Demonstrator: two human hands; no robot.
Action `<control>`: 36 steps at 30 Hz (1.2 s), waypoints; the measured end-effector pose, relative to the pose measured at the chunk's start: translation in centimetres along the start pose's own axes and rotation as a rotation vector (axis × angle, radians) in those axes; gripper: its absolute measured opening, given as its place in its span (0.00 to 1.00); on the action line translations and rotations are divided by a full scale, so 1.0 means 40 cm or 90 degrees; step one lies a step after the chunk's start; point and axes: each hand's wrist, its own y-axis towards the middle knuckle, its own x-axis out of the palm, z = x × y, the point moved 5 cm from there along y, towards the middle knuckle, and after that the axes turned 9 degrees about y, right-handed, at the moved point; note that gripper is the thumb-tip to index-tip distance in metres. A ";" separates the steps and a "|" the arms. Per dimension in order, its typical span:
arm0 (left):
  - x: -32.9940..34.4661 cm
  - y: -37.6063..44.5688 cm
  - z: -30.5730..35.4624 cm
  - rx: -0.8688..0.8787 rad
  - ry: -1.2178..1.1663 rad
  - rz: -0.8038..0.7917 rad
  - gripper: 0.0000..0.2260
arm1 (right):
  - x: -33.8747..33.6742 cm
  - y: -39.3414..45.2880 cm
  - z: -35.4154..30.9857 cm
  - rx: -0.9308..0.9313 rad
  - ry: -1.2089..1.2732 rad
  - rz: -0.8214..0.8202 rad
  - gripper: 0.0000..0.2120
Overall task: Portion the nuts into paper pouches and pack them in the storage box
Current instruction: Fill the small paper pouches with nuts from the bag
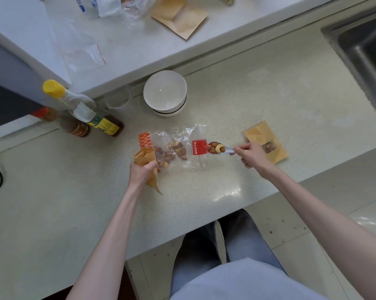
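A clear plastic bag of mixed nuts with red and orange print lies on the pale counter. My left hand grips a brown paper pouch with its mouth open upward, just left of the bag. My right hand pinches the handle of a white spoon heaped with nuts at the bag's right opening. Behind my right hand lies a second paper pouch with nuts showing through its window.
Stacked white bowls stand behind the bag. Sauce bottles crowd the left. A raised ledge holds more paper pouches and clear plastic bags. A steel sink sits far right. The counter's front edge runs just below my hands.
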 end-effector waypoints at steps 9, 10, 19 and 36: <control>-0.002 0.014 -0.009 0.004 0.034 0.065 0.08 | -0.059 -0.061 -0.069 -0.016 -0.007 0.018 0.11; -0.008 0.011 -0.010 0.003 0.054 0.088 0.13 | -0.062 -0.073 -0.084 -0.021 -0.003 0.015 0.11; 0.016 -0.136 0.155 0.366 0.220 0.166 0.22 | -0.035 -0.217 -0.291 -0.098 -0.045 -0.057 0.11; 0.067 -0.221 0.286 0.527 0.248 0.205 0.19 | 0.062 -0.370 -0.545 -0.277 -0.443 -0.054 0.14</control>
